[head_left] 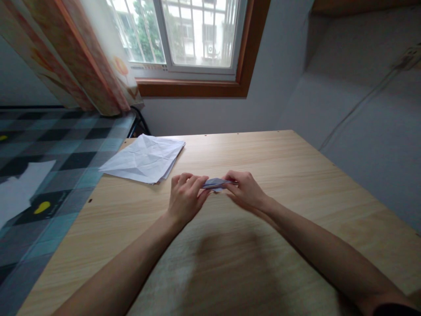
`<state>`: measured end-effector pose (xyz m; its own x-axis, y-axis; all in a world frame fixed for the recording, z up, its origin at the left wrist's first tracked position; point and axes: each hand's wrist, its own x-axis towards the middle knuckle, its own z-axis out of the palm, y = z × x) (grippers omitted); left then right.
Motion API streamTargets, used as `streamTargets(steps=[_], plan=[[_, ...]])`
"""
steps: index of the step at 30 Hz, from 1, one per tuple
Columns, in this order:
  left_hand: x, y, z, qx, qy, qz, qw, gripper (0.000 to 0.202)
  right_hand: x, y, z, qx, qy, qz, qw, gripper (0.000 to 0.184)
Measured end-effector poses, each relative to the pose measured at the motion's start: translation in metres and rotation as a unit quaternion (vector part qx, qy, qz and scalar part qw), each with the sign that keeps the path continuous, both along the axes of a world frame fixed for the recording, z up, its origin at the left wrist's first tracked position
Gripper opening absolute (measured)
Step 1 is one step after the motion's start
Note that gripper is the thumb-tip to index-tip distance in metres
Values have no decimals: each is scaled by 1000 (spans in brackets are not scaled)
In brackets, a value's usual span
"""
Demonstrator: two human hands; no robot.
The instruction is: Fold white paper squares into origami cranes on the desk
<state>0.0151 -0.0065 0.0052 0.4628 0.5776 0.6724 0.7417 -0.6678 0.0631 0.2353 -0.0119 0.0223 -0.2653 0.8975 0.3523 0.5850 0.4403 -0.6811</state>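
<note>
Between my two hands is a small piece of folded paper (pixel 215 184), pale and bluish-white, with several layers showing along its edge. My left hand (pixel 187 195) grips its left end, thumb below and fingers curled over the top. At the right end, my right hand (pixel 245 188) pinches the paper between thumb and fingers. Both ends of the paper are hidden by the fingers. A stack of creased white paper sheets (pixel 144 159) lies beyond my left hand, at the table's far left corner.
The light wooden table (pixel 296 210) reaches toward the wall below a barred window (pixel 197 35). On the left stands a bed with a checked cover (pixel 66 175), bearing white paper pieces (pixel 24 186). A patterned curtain (pixel 75 52) hangs above it. A cable (pixel 355 107) runs down the right wall.
</note>
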Motion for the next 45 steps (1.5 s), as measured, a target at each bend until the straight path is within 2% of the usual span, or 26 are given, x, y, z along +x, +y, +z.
streamTargets(steps=[3, 6, 8, 10, 13, 15, 18, 21, 26, 31, 33, 36, 40, 45], plan=[[0, -1, 3, 22, -1, -15, 1000, 6, 0, -1, -7, 106, 4, 24, 994, 12], [-1, 0, 3, 13, 29, -49, 998, 7, 3, 1, -17, 225, -38, 54, 972, 13], [-2, 2, 1, -10, 57, -67, 996, 8, 7, 3, -25, 268, -96, 90, 954, 12], [-3, 4, 0, -52, 83, -90, 991, 11, 10, 5, -31, 263, -152, 126, 944, 12], [-3, 6, 0, -102, 102, -123, 982, 24, 14, 5, -34, 221, -183, 142, 947, 14], [-3, 5, 2, -99, 106, -137, 980, 25, 15, 3, -33, 206, -178, 144, 951, 13], [-3, 4, 3, -71, 120, -158, 978, 15, 13, -2, -29, 200, -183, 150, 951, 4], [-4, 4, 2, -63, 131, -172, 974, 22, 9, -5, -28, 190, -192, 134, 953, 17], [-3, 6, -1, -99, 100, -140, 980, 30, 3, -5, -30, 130, -177, 59, 974, 22], [-2, 6, -3, -125, 99, -103, 982, 17, -2, -4, -30, 111, -182, 26, 977, 7], [-2, 6, -3, -121, 104, -111, 981, 14, -3, -2, -31, 118, -172, 30, 978, 5], [-2, 6, -3, -99, 134, -136, 977, 21, 1, 0, -34, 145, -172, 71, 972, 15], [-2, 6, 0, -88, 172, -141, 971, 23, 8, -1, -31, 166, -232, 117, 951, 17], [-2, 4, 3, -85, 205, -147, 964, 24, 11, -5, -21, 133, -295, 70, 944, 18]])
